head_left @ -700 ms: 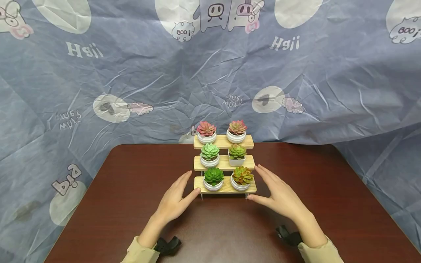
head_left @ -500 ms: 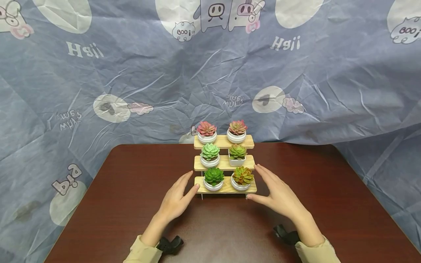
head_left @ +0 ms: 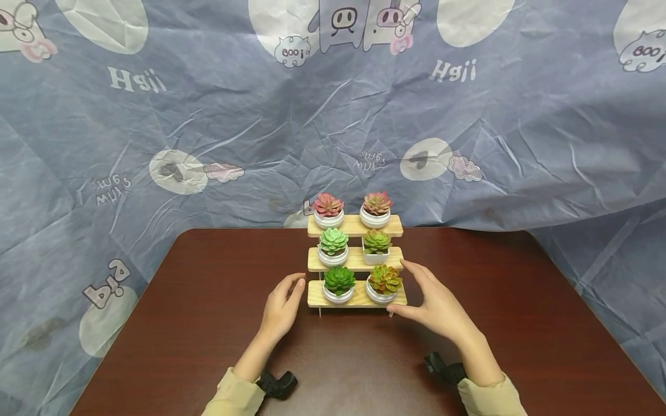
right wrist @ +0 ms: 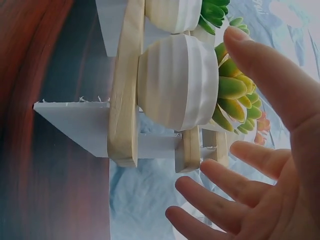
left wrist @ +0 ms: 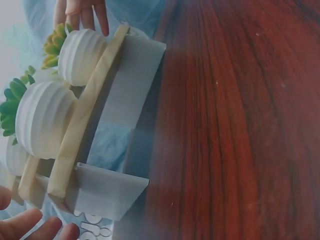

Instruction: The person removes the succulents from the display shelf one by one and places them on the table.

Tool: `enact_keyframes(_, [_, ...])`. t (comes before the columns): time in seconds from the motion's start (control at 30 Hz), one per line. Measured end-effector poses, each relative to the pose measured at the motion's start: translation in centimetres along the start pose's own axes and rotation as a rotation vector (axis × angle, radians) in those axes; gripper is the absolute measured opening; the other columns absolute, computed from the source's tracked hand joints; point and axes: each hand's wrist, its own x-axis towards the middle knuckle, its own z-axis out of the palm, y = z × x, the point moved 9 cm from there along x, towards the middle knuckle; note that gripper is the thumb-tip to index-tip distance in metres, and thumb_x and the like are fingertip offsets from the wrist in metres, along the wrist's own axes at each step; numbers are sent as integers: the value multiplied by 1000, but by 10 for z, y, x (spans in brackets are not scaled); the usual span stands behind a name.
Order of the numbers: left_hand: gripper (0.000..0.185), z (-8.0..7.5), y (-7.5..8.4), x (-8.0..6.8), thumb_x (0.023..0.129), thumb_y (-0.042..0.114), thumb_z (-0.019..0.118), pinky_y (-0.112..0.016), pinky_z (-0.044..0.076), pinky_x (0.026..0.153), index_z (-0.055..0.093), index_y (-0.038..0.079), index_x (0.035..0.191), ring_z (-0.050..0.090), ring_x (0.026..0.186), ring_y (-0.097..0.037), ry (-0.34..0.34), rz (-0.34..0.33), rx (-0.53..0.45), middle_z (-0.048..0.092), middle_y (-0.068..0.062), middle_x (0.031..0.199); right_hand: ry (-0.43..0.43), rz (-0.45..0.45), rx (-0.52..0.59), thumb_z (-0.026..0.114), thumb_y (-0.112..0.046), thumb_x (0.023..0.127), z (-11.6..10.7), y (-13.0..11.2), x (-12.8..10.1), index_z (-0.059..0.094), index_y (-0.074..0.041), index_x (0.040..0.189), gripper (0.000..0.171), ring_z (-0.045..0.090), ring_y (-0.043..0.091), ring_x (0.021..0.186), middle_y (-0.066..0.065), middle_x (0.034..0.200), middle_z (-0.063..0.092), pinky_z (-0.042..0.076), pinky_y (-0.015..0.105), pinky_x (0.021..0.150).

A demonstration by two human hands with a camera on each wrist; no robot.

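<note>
- On the table [head_left: 198, 300], left of centre: left hand [head_left: 281, 309], fingers loosely extended, holding nothing, just beside the left end of the stand's bottom step.
- Centre, towards the table's far edge: three-tier wooden stand [head_left: 356, 260], upright, carrying six potted succulents.
- Right: right hand [head_left: 437, 309], fingers spread, gripping nothing, thumb at the bottom step's right corner; contact cannot be confirmed.

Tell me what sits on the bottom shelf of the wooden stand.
Two potted succulents: a dark green one at left, an orange-green one at right. Their soil is hidden.
</note>
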Motion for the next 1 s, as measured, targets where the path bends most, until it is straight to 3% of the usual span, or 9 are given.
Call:
enact_keyframes(0.13, [38,5,-8,4,100,33,46,-33,51,74,61,3,118,62,92,-30,-1,-45,-116,65,-14,104,23,1,33,81,-52,65,0,1,2,36,-7,142,100,45,30,121,12,134,42,41,52,93])
enact_keyframes(0.27, [38,10,-15,7,100,31,48,-37,53,74,61,0,116,61,94,-35,-2,-89,-203,63,-19,107,40,14,72,84,-50,63,-1,3,2,35,-8,142,102,42,29,122,12,134,39,39,52,94])
enact_keyframes(0.53, [36,20,-26,13,98,33,50,-38,54,74,62,3,114,61,95,-27,20,-154,-219,63,-13,111,33,80,85,82,-53,63,2,9,1,42,-8,128,88,50,29,107,12,119,45,42,50,88])
enact_keyframes(0.83, [34,28,-39,18,97,24,53,-43,53,73,62,-4,113,59,91,-24,12,-223,-316,60,-21,111,24,74,125,83,-50,64,7,14,1,48,-9,117,75,53,29,106,7,113,52,43,46,88])
enact_keyframes(1.0, [30,27,-27,17,98,16,51,-39,53,71,59,-9,112,58,84,-16,-29,-236,-381,61,-22,103,30,44,178,85,-42,64,8,14,2,50,-8,117,72,55,29,105,7,115,54,44,46,88])
